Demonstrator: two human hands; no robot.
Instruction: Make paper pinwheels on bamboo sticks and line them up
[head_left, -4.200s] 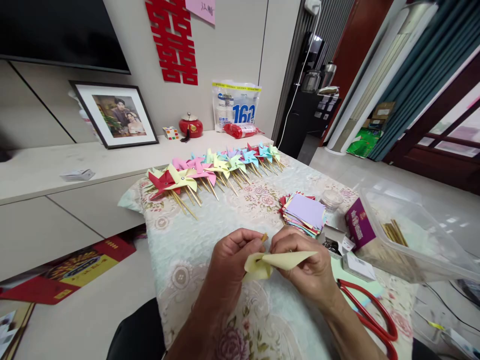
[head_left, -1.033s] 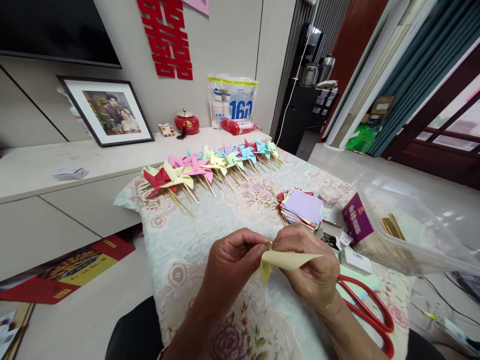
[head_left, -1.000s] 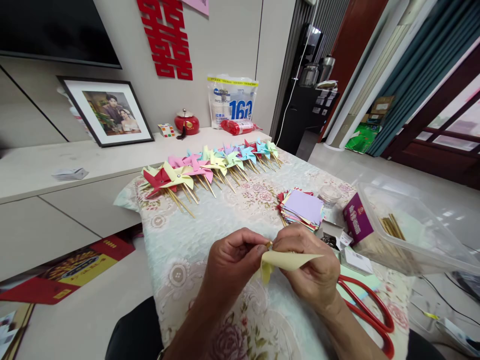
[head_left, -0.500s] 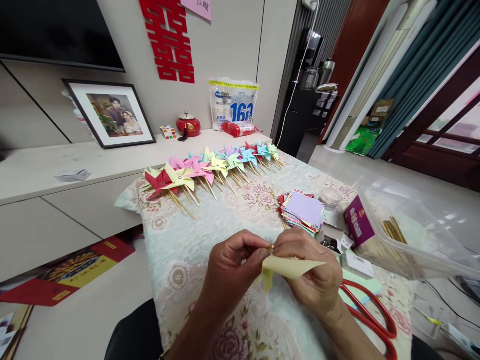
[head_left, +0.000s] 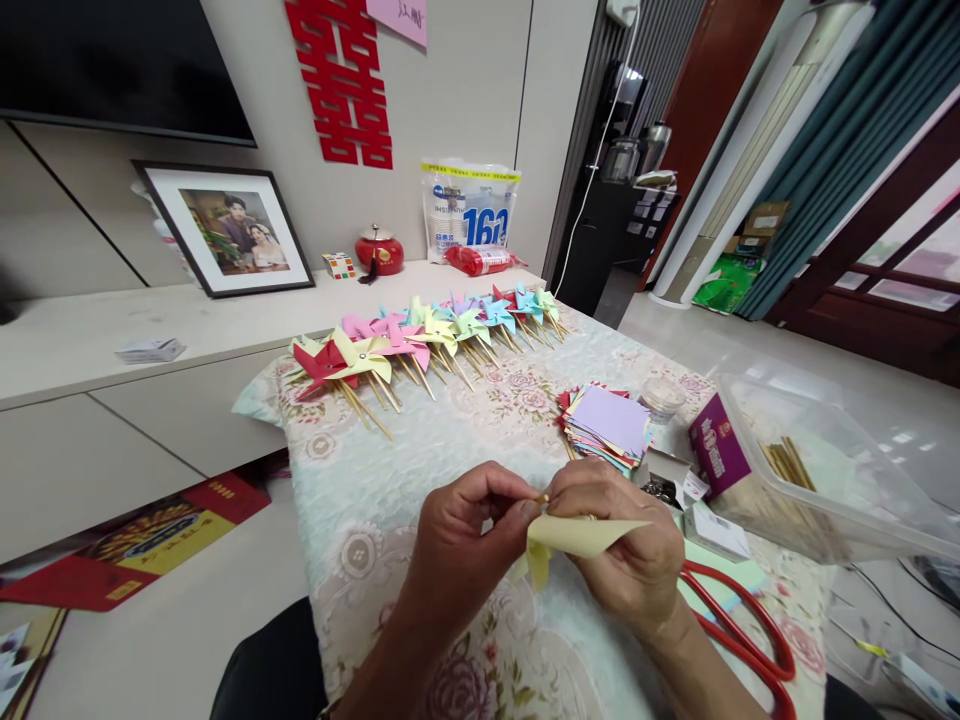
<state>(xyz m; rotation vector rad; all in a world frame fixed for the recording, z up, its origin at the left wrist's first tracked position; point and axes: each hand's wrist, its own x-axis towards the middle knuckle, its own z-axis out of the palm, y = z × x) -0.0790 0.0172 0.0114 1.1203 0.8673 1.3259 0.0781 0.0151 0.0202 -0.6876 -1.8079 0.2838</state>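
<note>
Pinching yellow paper together, left hand and right hand have folded its loose flap in since seconds ago; table's near edge.

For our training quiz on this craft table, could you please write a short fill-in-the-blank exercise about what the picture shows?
1. Both hands, the left hand and the right hand, pinch a folded paper whose colour is pale ____.
2. The finished pinwheels lie in a row at the table's ____ edge.
3. The scissors beside the right hand have handles coloured ____.
4. The top sheet of the paper stack is ____.

Missing words: yellow; far; red; purple
</note>
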